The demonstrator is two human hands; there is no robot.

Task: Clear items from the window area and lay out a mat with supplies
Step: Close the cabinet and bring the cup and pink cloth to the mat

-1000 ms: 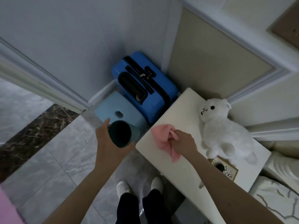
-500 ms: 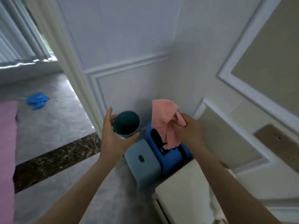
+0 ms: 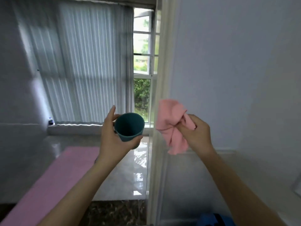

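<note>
Both hands are raised in front of the person, each carrying something. The left hand (image 3: 114, 137) wraps round a dark teal cup (image 3: 129, 127), thumb on the near side and fingers curled behind its far wall; the cup tilts so that its open mouth faces the camera, and its inside looks dark. The right hand (image 3: 196, 132) grips a pink cloth (image 3: 171, 123) bunched in its fist, with loose folds spilling out to the left and hanging below the knuckles. Cup and cloth sit near each other but apart.

Between the two hands, a white door frame (image 3: 158, 95) runs top to bottom, splitting the view. To its right, a plain pale wall (image 3: 236, 62) fills the side, and the top of a blue suitcase (image 3: 215, 220) peeks in at the bottom edge. To its left lies the window area: a grey pleated curtain (image 3: 84, 62) covers most of the window (image 3: 142, 62), leaving a strip of panes with green foliage outside. On the sill (image 3: 73, 126), at the curtain's left foot, stands a small thing that may be a bottle, too blurred to tell. A pink mat (image 3: 48, 185) lies on the glossy tiled floor (image 3: 135, 168), running from the lower left toward the sill, and the left forearm crosses over its near part. A dark marbled strip (image 3: 114, 212) borders the floor at the threshold.
</note>
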